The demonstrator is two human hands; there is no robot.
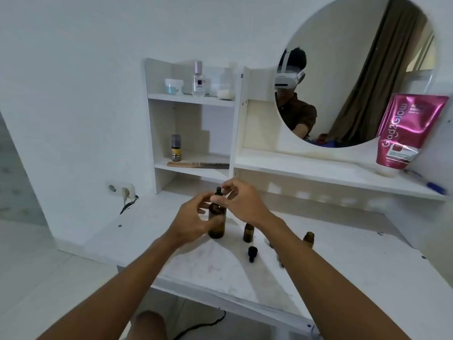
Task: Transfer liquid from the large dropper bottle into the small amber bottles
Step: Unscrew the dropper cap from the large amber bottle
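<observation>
A plug is sitting in a wall socket (121, 190) at the far left, beside the back edge of the white surface (343, 253). To its right a white shelf unit (157, 133) is standing at the back of the surface; its top shelf is carrying a pale jar (174, 85) and a clear bottle with a silver cap (198, 81), and its lower shelf is carrying a small yellow-labelled bottle (176, 148) with a wooden comb (197, 164) lying just in front of it. In front of the shelves the left hand (193, 222) is curling its fingers and thumb round the body of the large dropper bottle (217, 222), which is standing upright on the surface. The right hand (241, 202) is coming in from the other side and pinching the bottle's black dropper cap (218, 191) between thumb and fingertips. Just right of the large bottle a small amber bottle (248, 233) is standing open-necked, with a loose black dropper (251, 252) lying in front of it. Further right a second small amber bottle (308, 239) is showing partly behind the right forearm. Above, a round mirror (355, 69) is hanging on the wall, and a pink tube (407, 133) is standing on its cap on the long shelf at the far right.
</observation>
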